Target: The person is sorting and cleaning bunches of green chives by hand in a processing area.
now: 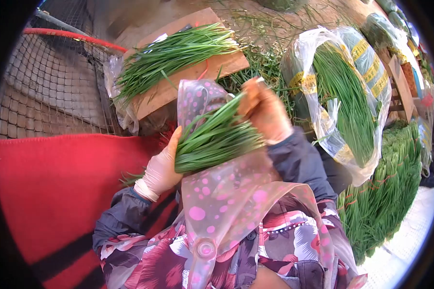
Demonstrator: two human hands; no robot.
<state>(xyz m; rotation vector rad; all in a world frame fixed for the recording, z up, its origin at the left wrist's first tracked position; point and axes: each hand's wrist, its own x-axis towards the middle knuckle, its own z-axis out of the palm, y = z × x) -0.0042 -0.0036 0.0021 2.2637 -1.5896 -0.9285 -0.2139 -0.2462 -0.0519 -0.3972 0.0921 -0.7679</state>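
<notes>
My left hand [160,168], in a thin whitish glove, is wrapped around a bunch of green garlic chives [214,137], its thumb pointing up. The bunch lies over my lap, on a clear plastic apron [226,192] with pink dots. My right hand [267,111], in an orange-stained glove, is at the upper right end of the bunch. It is blurred by motion, its fingers curled in by the stem ends; what lies between them is hidden. More loose chives [178,55] are piled on a wooden board [217,67] in front of me.
A clear plastic bag [330,103] with yellow printed tape holds chives on my right. Tied bundles [386,192] are stacked beyond it. Leaf scraps [270,62] litter the ground. A red cloth [72,178] spreads at my left, below wire mesh [48,86] with a red tube [77,36].
</notes>
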